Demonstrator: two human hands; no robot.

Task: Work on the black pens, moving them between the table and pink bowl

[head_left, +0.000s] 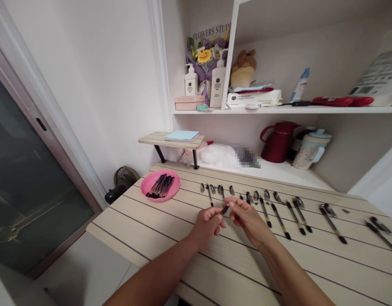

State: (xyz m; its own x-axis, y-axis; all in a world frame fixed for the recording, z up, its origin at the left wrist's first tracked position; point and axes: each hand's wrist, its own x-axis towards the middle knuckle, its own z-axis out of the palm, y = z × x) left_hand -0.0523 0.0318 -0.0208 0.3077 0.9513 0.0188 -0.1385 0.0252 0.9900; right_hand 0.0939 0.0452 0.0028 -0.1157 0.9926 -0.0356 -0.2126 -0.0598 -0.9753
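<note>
Above the wooden table (pixel 145 227), both my hands are closed around one dark pen (pixel 225 209). The fingers of my left hand (pixel 208 225) pinch its near end, and my right hand (pixel 245 217) grips its far end. Much of the pen is hidden by my fingers. To the right lies a row of pens with black ends and pale middles, among them a pen (pixel 280 221) near my right hand. Small dark shiny oval pieces (pixel 231 190) lie behind them. I cannot make out what these ovals are.
A pink dish (pixel 144 187) with several black pens stands at the table's left. Behind it is a small raised shelf (pixel 151 138) with blue paper on it. A red thermos jug (pixel 278 142) and a pale jug (pixel 307 151) stand at the back under a white shelf (pixel 279 111).
</note>
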